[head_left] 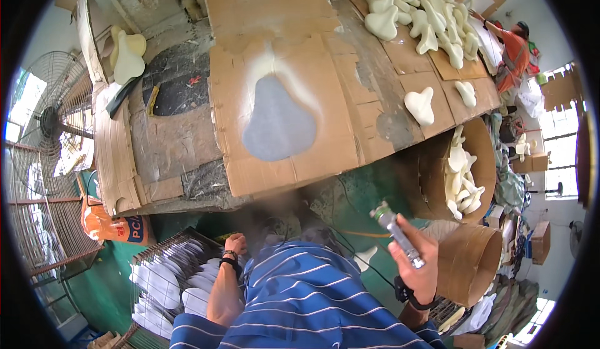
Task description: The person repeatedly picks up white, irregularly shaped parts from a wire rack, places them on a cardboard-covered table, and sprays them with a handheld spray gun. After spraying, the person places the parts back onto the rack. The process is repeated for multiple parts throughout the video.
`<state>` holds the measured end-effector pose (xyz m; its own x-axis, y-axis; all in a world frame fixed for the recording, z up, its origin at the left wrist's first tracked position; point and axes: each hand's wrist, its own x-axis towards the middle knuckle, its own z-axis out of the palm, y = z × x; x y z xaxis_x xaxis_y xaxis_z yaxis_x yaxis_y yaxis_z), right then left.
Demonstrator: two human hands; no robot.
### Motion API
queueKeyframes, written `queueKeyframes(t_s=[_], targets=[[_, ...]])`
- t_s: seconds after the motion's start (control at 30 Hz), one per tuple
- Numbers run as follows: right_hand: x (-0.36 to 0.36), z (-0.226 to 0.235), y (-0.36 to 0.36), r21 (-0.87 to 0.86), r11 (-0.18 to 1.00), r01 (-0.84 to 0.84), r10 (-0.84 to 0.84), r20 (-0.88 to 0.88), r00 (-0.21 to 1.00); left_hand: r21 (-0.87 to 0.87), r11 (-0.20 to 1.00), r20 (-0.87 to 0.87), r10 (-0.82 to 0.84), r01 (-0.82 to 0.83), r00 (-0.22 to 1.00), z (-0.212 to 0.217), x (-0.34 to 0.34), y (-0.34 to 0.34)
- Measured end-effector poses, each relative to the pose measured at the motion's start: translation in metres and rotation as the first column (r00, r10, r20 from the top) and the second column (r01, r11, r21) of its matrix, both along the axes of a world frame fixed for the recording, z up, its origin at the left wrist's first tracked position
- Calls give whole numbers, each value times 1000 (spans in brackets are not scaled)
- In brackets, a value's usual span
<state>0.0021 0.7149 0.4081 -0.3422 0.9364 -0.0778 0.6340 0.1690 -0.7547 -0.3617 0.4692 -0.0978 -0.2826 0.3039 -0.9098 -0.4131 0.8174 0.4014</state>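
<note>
My right hand (pixel 417 255) is closed around a metal spray gun (pixel 400 239) with a green ring near its tip, held in front of the table on my right. My left hand (pixel 236 244) hangs low by my side with curled fingers, beside a wire basket (pixel 145 280) of pale grey saddle-shaped pieces (pixel 164 286). What it may hold is hidden. On the table's cardboard sheet (pixel 337 130) is a grey saddle-shaped form (pixel 278 121) ringed by whitish overspray; I cannot tell whether it is a piece or a painted mark. Neither hand touches it.
Cream saddle-shaped pieces (pixel 431 11) are heaped at the table's far right. Round cardboard bins (pixel 428 180) stand below, one holding more pieces. A large fan (pixel 50 121) and an orange sack (pixel 103 221) are at left. A person (pixel 514 55) in orange works at far right.
</note>
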Motion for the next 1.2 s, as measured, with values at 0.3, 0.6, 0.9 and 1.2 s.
queueKeyframes(t_s=[0.3,0.6,0.9,1.2], targets=[[-2,-5,-1,-30,994,-102,102,-21,995,244,966,-293,-14,89,956,58,0,74],[-2,-1,12,99,995,7,0,-64,998,170,903,-871,-50,395,489,92,-12,242],[14,-6,13,-3,999,54,-54,-38,998,-66,865,-952,-205,498,229,134,-8,327],[17,-37,17,-76,997,18,-23,-68,997,254,928,-867,93,273,490,190,9,362]])
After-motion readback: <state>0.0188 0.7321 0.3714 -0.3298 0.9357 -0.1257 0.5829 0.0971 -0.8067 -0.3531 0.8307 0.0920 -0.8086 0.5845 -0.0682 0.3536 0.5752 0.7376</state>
